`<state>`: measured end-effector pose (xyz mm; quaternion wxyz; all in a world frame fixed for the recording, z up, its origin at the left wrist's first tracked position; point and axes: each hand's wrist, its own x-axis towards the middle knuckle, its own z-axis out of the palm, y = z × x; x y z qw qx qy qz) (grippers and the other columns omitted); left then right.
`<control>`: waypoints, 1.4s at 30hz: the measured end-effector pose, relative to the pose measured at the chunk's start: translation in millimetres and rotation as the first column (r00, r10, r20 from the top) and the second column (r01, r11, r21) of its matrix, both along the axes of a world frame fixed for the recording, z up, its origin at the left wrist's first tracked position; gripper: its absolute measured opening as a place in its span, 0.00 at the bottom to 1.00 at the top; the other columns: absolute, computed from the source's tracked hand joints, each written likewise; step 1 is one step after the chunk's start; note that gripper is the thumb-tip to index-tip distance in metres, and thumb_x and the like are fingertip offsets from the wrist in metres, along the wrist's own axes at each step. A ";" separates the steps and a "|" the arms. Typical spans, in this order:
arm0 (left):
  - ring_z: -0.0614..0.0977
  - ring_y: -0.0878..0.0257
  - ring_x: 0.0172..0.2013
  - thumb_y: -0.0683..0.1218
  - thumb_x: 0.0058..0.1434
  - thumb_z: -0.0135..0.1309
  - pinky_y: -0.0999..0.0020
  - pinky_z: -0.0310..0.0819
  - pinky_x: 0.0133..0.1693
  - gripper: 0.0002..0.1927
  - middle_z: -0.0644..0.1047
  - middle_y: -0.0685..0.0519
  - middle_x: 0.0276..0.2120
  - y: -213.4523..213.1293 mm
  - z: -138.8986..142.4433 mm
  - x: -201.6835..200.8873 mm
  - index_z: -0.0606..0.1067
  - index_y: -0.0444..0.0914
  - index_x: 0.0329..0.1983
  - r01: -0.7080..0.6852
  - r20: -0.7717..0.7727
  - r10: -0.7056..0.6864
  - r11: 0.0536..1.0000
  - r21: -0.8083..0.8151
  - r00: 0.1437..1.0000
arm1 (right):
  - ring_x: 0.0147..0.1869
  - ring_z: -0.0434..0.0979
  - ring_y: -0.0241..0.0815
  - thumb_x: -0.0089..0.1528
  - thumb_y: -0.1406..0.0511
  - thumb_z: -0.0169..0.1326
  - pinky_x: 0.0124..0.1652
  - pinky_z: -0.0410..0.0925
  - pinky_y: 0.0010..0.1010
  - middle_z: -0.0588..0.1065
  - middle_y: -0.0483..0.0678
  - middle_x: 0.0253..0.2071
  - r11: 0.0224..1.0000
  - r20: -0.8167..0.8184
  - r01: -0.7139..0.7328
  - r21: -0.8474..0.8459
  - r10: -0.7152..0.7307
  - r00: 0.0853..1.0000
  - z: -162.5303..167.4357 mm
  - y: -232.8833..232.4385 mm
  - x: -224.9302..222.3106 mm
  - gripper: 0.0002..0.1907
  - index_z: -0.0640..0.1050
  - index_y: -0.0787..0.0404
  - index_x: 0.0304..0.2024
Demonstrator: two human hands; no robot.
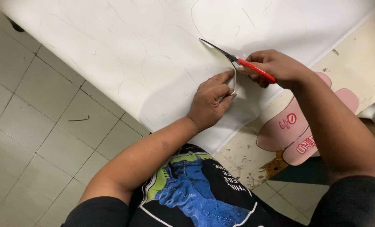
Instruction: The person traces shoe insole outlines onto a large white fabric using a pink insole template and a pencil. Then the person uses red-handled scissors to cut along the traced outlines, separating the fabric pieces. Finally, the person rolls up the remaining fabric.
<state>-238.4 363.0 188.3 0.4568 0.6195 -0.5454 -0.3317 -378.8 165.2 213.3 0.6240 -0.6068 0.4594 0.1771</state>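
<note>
The right hand [275, 67] is closed around red-handled scissors [238, 61], blades parted and pointing toward 10 o'clock into a white sheet [111, 46] marked with pencilled outlines. The left hand [210, 101], at 7 o'clock from the scissors, pinches the sheet's cut edge. Pink templates [288, 130] lie at 4 o'clock on the worn desk [364, 59].

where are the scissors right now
In the head view, the red-handled scissors are upper centre-right, held in the right hand, blades cutting the white sheet just above the left hand.
</note>
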 end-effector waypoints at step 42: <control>0.70 0.50 0.62 0.45 0.58 0.60 0.53 0.67 0.59 0.22 0.69 0.48 0.67 31.4 -34.9 71.2 0.76 0.36 0.55 0.255 0.367 -0.326 0.939 0.229 0.871 | 0.27 0.69 0.34 0.60 0.56 0.65 0.25 0.62 0.28 0.77 0.48 0.32 0.968 -0.131 0.044 -0.249 -0.079 0.988 -10.2 -19.6 18.4 0.20 0.79 0.65 0.45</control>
